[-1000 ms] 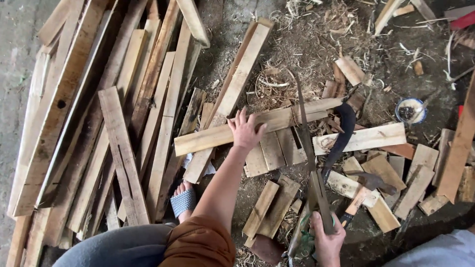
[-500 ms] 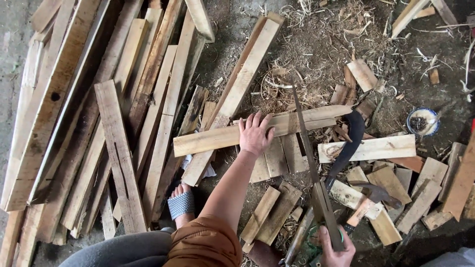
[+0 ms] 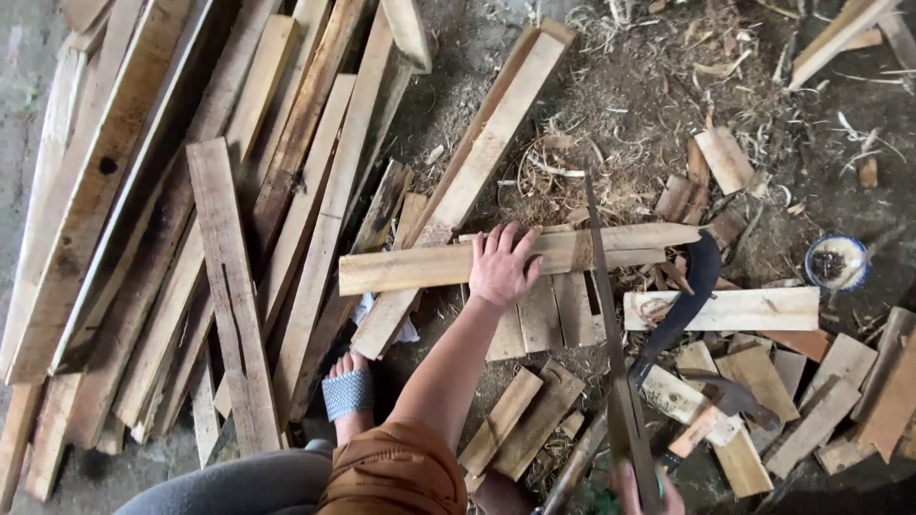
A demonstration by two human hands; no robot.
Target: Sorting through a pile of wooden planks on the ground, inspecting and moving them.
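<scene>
Fingers of your right hand (image 3: 641, 488) wrap the handle of a hand saw (image 3: 611, 334) at the bottom edge, though they barely show. Its blade runs up across the wooden plank (image 3: 420, 267). Your left hand (image 3: 500, 267) lies flat on that plank, fingers slightly spread. Right of the plank lies a curved sickle (image 3: 689, 300).

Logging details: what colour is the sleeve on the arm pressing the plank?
Burnt orange sleeve, head view.

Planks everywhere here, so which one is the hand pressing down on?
The left hand lies flat on the pale plank set crosswise over short boards, with the saw blade crossing it. The long planks at the left lie untouched.
</scene>
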